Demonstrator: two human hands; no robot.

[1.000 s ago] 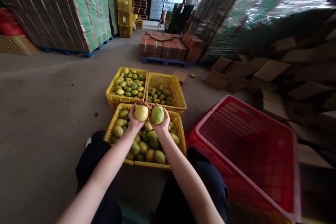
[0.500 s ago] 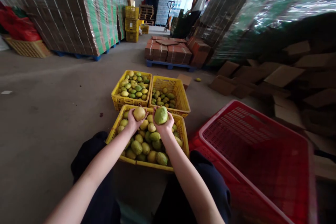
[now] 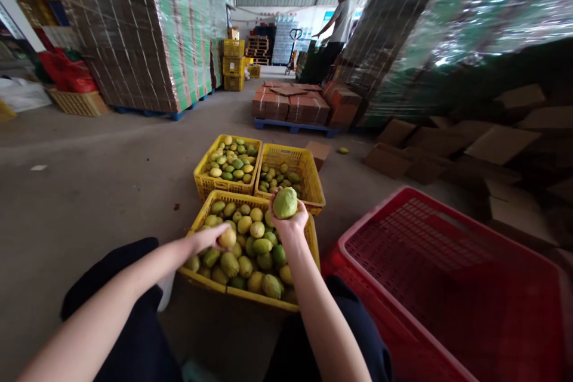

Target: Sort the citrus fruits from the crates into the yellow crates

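Note:
My left hand [image 3: 210,239] is low over the near yellow crate [image 3: 257,302], its fingers closed around a yellowish lemon [image 3: 228,239] at the left part of the heap. Above the crate's right far corner, my right hand [image 3: 290,224] cradles a bumpy green lemon [image 3: 285,203] in an upturned palm, fingers curled around its side. Under both hands, the near crate is full of green and yellow lemons [image 3: 262,246]. Behind it stand two more yellow crates: the left one [image 3: 224,186] is heaped, while the right one [image 3: 313,182] holds a lower layer.
An open red crate [image 3: 430,304] stands at my right. Flattened cardboard boxes [image 3: 483,149] lie beyond it. A blue pallet [image 3: 293,127] bears stacked cartons, and wrapped pallet loads [image 3: 179,30] rise on both sides. Another person [image 3: 341,18] stands in the back. One lemon [image 3: 342,150] lies on the floor.
My left hand has moved down and left with the yellowish lemon, from above the crate's far rim to the heap. My right hand still holds the green lemon. The view has tilted up slightly.

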